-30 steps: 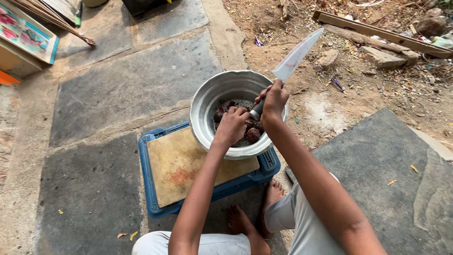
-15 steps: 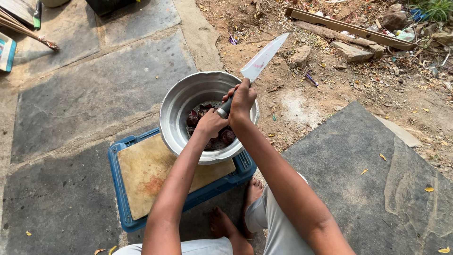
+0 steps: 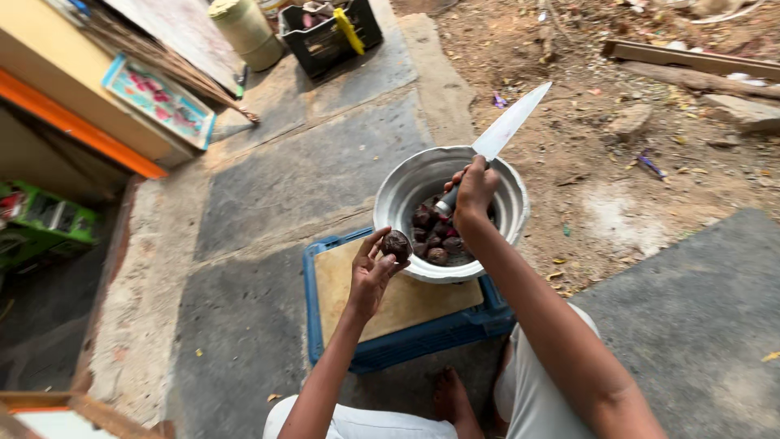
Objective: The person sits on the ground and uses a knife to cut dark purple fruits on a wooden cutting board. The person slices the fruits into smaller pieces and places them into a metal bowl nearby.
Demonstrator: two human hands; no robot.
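Observation:
My left hand (image 3: 372, 271) holds a dark reddish-brown round root (image 3: 396, 245) just outside the near-left rim of a metal bowl (image 3: 409, 189). Several more of the same dark pieces (image 3: 435, 241) lie in the bowl's bottom. Over the bowl, my right hand (image 3: 474, 193) grips the handle of a large knife (image 3: 512, 123), blade pointing up and away to the right. The bowl rests on a tan cutting board (image 3: 400, 301) lying on an upturned blue crate (image 3: 406, 345).
My bare foot (image 3: 449, 398) and legs sit behind the crate on stone paving. Bare dirt with wood planks (image 3: 691, 61) lies to the right. A black crate (image 3: 329, 34), a pale cylinder (image 3: 248, 32) and a yellow-orange ledge (image 3: 73, 114) stand at the far left.
My left hand has lifted one dark piece out of the bowl and drawn it toward me. The view has swung left; the knife stays raised in my right hand.

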